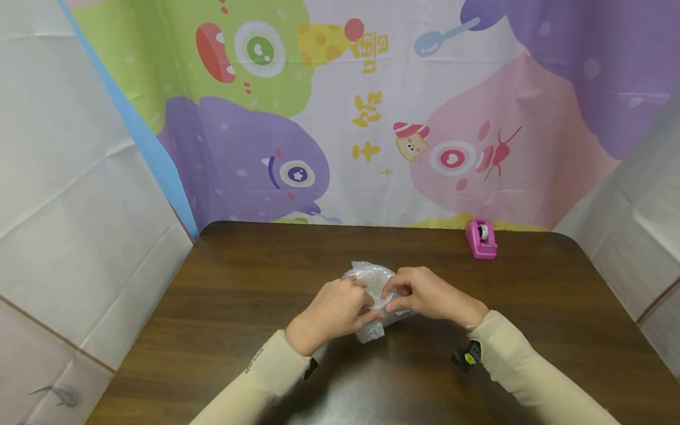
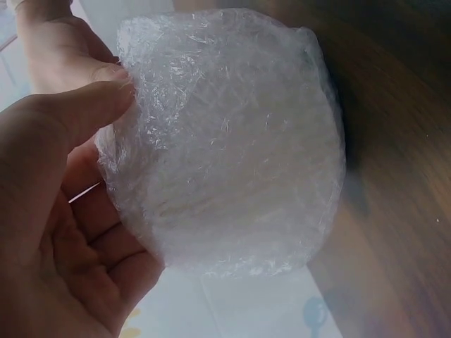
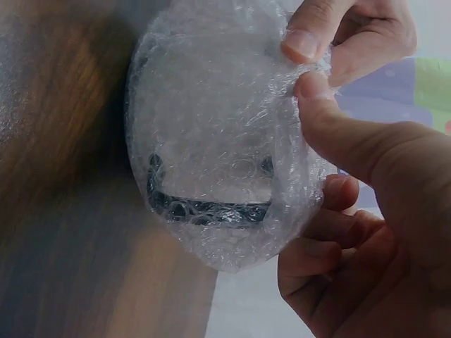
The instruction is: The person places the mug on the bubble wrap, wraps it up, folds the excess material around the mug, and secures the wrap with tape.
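Note:
A bundle in clear bubble wrap stands on the table between the two hands. In the right wrist view a dark U-shaped part shows through the wrap; what lies inside is otherwise blurred. My left hand grips the near left edge of the bundle, thumb on the wrap and fingers curled behind, as the left wrist view shows. From the right, my right hand pinches the wrap's upper edge between thumb and fingers. Both thumbs meet close together on that edge in the right wrist view.
A pink tape dispenser stands at the back right of the brown wooden table. Behind the table hangs a cartoon-printed curtain. A dark strapped device sits at the right wrist.

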{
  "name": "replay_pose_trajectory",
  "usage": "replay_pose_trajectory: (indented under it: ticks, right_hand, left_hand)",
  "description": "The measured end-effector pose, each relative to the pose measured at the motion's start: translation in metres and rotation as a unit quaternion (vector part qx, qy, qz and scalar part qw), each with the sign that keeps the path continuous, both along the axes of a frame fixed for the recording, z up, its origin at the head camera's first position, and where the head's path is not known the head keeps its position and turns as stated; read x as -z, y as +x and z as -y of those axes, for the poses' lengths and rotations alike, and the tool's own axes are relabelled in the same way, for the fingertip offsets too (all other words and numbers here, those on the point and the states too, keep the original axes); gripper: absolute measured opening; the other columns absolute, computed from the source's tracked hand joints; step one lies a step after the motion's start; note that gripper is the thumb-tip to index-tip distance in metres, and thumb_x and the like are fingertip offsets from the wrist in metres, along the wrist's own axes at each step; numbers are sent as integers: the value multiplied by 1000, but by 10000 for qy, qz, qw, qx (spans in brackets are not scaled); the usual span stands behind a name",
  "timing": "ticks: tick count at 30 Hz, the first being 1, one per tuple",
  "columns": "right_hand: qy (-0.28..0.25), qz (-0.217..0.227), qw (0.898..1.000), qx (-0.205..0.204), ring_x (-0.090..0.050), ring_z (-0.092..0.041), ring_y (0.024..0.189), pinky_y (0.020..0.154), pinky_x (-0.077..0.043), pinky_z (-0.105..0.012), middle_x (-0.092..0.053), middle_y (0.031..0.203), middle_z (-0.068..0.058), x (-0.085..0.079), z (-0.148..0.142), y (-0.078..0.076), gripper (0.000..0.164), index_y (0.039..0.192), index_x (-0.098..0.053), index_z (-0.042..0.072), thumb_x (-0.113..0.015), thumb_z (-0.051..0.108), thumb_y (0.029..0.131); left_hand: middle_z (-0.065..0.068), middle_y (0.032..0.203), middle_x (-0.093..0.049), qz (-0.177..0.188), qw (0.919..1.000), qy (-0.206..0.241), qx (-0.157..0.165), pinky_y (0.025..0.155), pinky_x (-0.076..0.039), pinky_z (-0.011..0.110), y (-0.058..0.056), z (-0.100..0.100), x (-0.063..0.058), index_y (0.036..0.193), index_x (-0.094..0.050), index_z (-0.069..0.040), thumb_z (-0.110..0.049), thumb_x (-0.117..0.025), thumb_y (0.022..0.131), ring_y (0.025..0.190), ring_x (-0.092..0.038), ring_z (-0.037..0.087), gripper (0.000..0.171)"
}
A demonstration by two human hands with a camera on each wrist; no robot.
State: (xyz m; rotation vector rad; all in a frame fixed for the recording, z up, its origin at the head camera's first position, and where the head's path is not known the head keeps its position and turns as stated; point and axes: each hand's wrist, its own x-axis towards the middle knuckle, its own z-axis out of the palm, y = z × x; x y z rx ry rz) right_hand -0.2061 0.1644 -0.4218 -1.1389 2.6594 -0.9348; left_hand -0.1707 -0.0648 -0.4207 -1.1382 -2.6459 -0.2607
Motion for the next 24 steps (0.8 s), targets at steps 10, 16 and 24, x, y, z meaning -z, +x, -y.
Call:
replay_pose_trajectory:
  ticks: [10, 16, 24]
  right_hand:
    - [-125, -107, 9998, -80, -46, -3, 67, 59, -43, -21, -54, 75, 6, -1, -2, 3, 15, 94, -78, 20, -86, 25, 84]
    - [10, -90, 10000, 20, -46, -5, 68, 60, -43, -21, -54, 77, 6, -3, -3, 5, 18, 100, -77, 17, -85, 26, 86]
    - [-50, -119, 9997, 203, -50, -6, 70, 62, -46, -21, -57, 81, 3, -8, -8, 12, 35, 117, -71, 7, -83, 22, 88]
  left_hand:
    - [-4, 67, -61, -138, 9998, 66, -91, 52, -53, 28, 1, -5, 1, 83, -84, -20, -40, -79, 89, 63, -60, 12, 21]
    - [-6, 64, -55, -103, 9999, -77, -69, 48, -46, 24, -1, -4, 0, 80, -82, -21, -44, -77, 91, 57, -50, 7, 26]
    - [-7, 69, -55, -200, 9997, -123, 77, 46, -44, 23, -3, 2, -2, 72, -73, -23, -51, -76, 89, 58, -50, 6, 33]
